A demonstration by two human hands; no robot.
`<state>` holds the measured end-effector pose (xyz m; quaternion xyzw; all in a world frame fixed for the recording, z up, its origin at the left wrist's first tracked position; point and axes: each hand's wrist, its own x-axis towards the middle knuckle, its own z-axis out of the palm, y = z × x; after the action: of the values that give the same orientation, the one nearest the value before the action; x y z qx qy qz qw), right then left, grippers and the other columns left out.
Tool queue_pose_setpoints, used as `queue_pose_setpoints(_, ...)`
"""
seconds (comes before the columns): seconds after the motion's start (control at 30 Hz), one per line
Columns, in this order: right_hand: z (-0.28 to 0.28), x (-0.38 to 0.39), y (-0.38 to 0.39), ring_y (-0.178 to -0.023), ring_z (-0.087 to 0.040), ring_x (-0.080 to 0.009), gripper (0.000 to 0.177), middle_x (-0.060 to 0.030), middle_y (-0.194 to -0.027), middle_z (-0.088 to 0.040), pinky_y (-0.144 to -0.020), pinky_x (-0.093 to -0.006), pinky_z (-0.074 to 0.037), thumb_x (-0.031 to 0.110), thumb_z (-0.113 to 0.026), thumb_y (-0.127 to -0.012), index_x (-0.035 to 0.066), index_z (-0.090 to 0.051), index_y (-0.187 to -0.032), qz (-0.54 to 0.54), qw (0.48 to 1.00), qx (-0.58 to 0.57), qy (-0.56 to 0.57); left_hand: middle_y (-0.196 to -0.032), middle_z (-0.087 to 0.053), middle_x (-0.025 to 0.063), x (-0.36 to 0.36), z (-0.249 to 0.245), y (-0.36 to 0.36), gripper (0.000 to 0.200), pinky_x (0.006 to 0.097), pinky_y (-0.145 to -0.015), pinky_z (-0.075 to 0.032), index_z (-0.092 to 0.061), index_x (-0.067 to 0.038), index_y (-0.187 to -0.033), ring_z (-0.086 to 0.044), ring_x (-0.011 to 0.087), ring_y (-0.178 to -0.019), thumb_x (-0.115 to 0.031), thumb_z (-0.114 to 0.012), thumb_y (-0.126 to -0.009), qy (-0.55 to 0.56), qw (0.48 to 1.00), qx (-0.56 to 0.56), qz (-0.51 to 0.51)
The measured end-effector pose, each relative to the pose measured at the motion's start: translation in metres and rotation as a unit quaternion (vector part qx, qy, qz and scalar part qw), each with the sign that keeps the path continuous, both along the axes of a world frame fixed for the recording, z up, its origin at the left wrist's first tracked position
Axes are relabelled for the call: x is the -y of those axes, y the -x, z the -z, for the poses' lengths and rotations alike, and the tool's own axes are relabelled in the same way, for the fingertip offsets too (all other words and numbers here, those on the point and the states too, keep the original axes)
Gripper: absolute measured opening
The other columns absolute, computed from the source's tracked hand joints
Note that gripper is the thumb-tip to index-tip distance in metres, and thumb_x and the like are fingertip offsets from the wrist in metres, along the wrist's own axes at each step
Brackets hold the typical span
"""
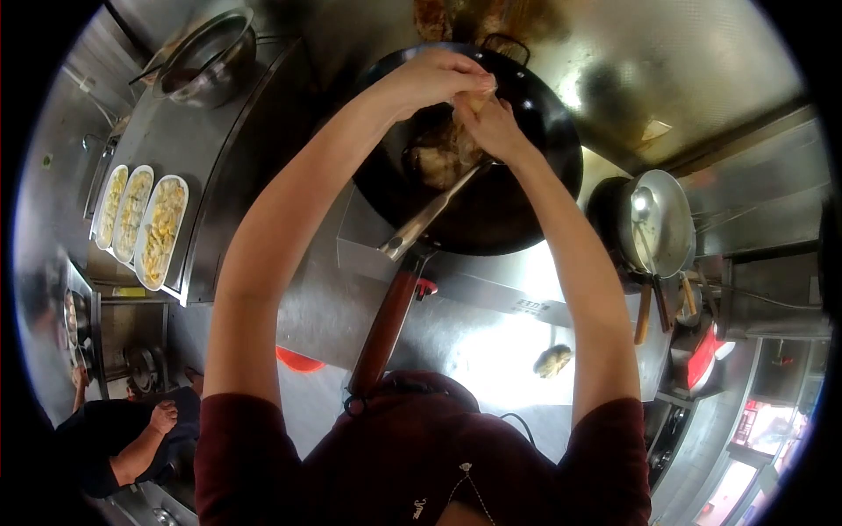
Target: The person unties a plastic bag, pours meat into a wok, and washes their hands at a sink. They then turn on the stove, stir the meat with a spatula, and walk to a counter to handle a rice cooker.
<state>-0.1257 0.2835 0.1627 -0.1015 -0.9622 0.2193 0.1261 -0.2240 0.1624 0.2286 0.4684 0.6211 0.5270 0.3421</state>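
Observation:
A black wok [535, 210] with a brown wooden handle [386, 329] sits in front of me. Over its far half, my left hand [434, 81] and my right hand [493, 130] meet, fingers closed on a crumpled, see-through plastic bag [478, 98]. Below them lies pale and brown food [436, 165] in the wok; the bag seems to hang down against it, and their border is hard to make out. A metal-handled spatula [434, 210] leans across the near rim, its head partly hidden by the food and my right hand.
Long white plates of food [160, 232] stand on the left counter, with a metal bowl [206, 66] farther back. At right, a ladle [643, 206] rests in a pan [671, 219]. Another person [132, 438] is at lower left. A small brownish lump [553, 360] lies on the bright surface.

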Motion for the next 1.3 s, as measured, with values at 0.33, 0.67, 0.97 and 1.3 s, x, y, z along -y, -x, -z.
queue_pose_setpoints(0.33, 0.006, -0.019, 0.013, -0.100, -0.048, -0.0330, 0.050, -0.0196, -0.101, -0.051, -0.093, -0.0483, -0.027, 0.045, -0.030, -0.087, 0.007, -0.044, -0.115, 0.014, 0.997, 0.057, -0.054, -0.091, -0.059, 0.0038, 0.002, -0.004, -0.006, 0.029, 0.0240, -0.080, -0.039, -0.059, -0.002, -0.099, -0.053, 0.0106, -0.087, -0.026, -0.056, -0.082, -0.022, 1.000, -0.004, -0.020)
queue_pose_setpoints(0.67, 0.014, -0.028, 0.019, -0.098, -0.048, -0.0323, 0.047, -0.0175, -0.099, -0.052, -0.094, -0.0485, -0.024, 0.045, -0.031, -0.085, 0.008, -0.048, -0.108, 0.007, 0.999, 0.049, 0.017, -0.090, -0.059, 0.0025, 0.002, -0.006, -0.006, 0.027, 0.0226, -0.079, -0.039, -0.060, -0.004, -0.100, -0.053, 0.0097, -0.087, -0.025, -0.055, -0.083, -0.019, 0.999, 0.009, -0.028)
queue_pose_setpoints(0.97, 0.022, -0.027, 0.021, -0.104, -0.046, -0.0319, 0.044, -0.0158, -0.105, -0.052, -0.096, -0.0532, -0.019, 0.044, -0.029, -0.086, 0.011, -0.051, -0.106, 0.002, 0.997, 0.050, 0.057, -0.091, -0.059, 0.0038, 0.007, -0.011, -0.011, 0.028, 0.0234, -0.080, -0.040, -0.059, -0.002, -0.100, -0.053, 0.0107, -0.087, -0.024, -0.056, -0.083, -0.015, 0.999, 0.022, -0.033)
queue_pose_setpoints(1.3, 0.024, -0.026, 0.022, -0.109, -0.042, -0.0295, 0.046, -0.0150, -0.109, -0.049, -0.098, -0.0540, -0.016, 0.046, -0.026, -0.088, 0.014, -0.051, -0.109, -0.001, 0.996, 0.070, 0.060, -0.091, -0.060, 0.0054, 0.010, -0.016, -0.007, 0.029, 0.0240, -0.079, -0.041, -0.059, -0.002, -0.100, -0.054, 0.0116, -0.086, -0.024, -0.057, -0.082, -0.007, 0.999, 0.036, -0.021)
